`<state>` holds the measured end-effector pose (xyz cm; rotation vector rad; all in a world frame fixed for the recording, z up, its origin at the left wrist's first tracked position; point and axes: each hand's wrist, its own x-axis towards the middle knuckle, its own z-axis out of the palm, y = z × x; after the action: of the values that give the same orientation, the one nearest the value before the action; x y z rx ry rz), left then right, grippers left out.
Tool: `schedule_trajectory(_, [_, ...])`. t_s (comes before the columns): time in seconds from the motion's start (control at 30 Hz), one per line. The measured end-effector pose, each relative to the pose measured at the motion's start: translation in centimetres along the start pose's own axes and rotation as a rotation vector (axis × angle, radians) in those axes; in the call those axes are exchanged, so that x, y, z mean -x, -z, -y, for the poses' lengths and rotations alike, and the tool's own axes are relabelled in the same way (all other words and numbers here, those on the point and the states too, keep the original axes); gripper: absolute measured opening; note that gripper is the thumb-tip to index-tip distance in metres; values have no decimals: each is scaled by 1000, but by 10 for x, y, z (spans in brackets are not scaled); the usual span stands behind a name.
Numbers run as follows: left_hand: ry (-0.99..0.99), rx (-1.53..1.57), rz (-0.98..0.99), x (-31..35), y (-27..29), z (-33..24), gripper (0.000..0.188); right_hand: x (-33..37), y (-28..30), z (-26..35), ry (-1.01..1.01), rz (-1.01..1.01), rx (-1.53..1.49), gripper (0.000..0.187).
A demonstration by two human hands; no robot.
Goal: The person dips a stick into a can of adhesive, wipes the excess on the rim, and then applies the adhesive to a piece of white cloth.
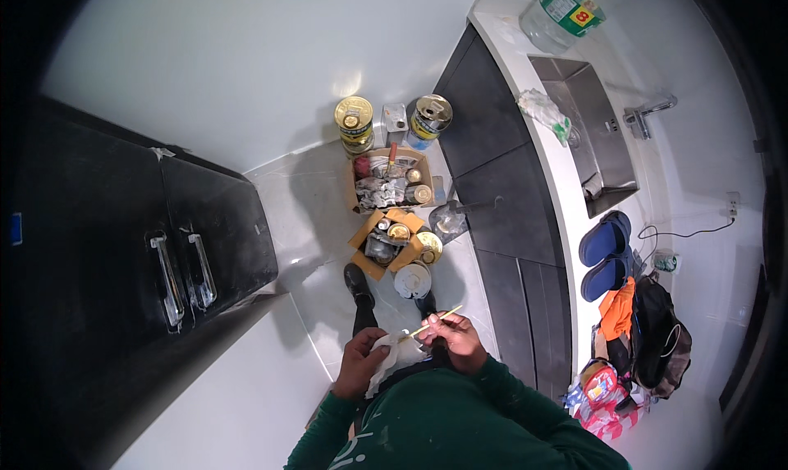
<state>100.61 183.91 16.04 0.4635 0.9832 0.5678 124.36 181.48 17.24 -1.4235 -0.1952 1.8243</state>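
In front of my body, my left hand (359,363) is closed on a crumpled white cloth or paper (397,353). My right hand (460,343) pinches a thin yellow stick (443,316), whose lower left end meets the white piece. Whether that end carries bristles is too small to tell. Just beyond my hands stands a round tub with a whitish top (412,280). Beside it are a gold-topped can (429,247) and an open cardboard box (384,255) with cans inside.
Farther off, a larger carton (351,192) holds cans and rags; metal tins (354,121) stand by the wall. A black double-door cabinet (222,224) is at left. The right counter (542,183) carries a sink (620,162), blue slippers (606,248), bags (657,339) and a large bottle (558,18).
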Motion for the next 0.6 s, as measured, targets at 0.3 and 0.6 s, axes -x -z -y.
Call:
schedule_trajectory(0.3, [19, -34, 92, -1, 55, -25, 29, -24, -38, -12, -165, -147, -103, 27])
schedule_trajectory(0.6, [182, 293, -91, 6, 60, -25, 34, -33, -41, -11, 174, -13, 87, 23])
